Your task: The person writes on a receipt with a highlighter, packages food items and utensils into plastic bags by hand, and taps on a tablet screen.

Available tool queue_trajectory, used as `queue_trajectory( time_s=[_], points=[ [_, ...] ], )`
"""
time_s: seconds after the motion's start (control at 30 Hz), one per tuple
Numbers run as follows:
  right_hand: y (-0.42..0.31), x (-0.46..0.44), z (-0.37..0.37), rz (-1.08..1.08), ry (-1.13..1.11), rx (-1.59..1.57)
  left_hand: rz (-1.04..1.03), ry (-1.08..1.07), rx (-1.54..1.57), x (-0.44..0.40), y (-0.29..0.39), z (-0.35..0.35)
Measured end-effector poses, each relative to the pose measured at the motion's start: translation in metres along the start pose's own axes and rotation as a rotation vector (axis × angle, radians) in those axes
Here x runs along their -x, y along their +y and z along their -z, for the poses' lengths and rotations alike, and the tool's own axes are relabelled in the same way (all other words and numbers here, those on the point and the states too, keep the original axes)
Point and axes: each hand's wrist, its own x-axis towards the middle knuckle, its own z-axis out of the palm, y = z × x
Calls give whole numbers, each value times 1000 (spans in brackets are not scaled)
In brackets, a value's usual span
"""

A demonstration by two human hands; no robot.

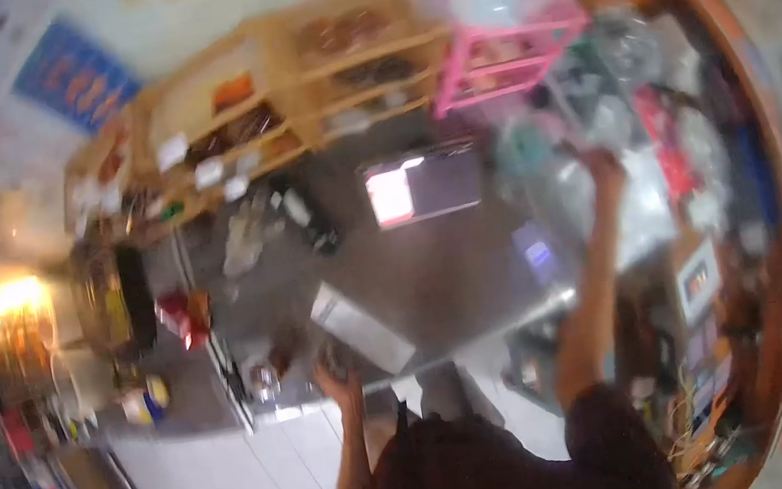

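My right hand (607, 169) is over the clear plastic bags (645, 198) on the counter (447, 282); my left hand (340, 384) is beside the white box (361, 328). Blur hides whether either grip holds anything. I judge the reach made, no bag visibly lifted clear.

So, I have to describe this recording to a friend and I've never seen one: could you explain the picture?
There is no machine, just a person's two bare hands. The one picture comes from a camera worn on their head, looking forward and down; it is quite blurred. On the dark counter lie a long pale strip and a flat panel, with wooden shelves and a pink rack behind. The left hand is at the near edge, by a small dark thing; the right hand is by some clear plastic. I cannot tell whether either holds anything.
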Motion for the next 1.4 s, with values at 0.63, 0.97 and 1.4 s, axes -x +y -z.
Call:
queue_trajectory(
  time_s=[0.63,0.97,1.4],
  points=[
    [59,386,-237,-455,-1038,310,-169,-299,-559,-28,-25,11],
    [79,410,-262,212,-865,383,-193,-242,-465,-29,-30,13],
    [86,426,-274,429,-942,439,-173,-250,-498,-30,-34,8]
  ],
)
